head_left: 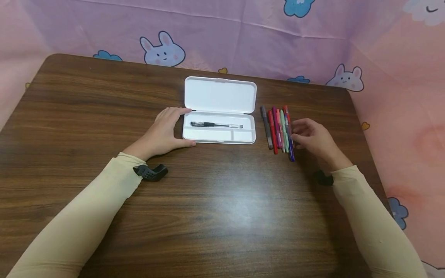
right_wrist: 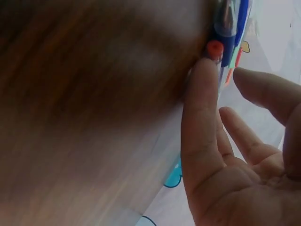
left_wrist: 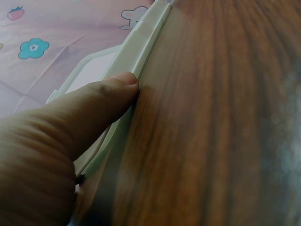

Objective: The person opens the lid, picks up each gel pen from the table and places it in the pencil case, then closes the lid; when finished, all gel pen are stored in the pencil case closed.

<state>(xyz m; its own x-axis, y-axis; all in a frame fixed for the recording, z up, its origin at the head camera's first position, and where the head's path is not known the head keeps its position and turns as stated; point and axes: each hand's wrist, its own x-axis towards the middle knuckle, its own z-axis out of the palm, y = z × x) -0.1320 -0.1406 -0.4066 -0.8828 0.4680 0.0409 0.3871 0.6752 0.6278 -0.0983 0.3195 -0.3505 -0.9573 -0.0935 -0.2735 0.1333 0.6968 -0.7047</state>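
Packing looks barely begun. Head: one black pen (head_left: pixel 215 124) inside white case (head_left: pixel 208 135), loose pens (head_left: pixel 276 128) right of case, left hand (head_left: pixel 161 133) gripping case's left end. Left wrist: thumb (left_wrist: pixel 103 101) on case's front edge. Right wrist: right hand (right_wrist: pixel 249 186) relaxed, gripping nothing.

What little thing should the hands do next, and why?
Maybe the right hand should gently pinch a pen from the right end of the row of pens, because it's right there, thumb and forefinger parted. The left hand holds the open white case, where one black pen lies.
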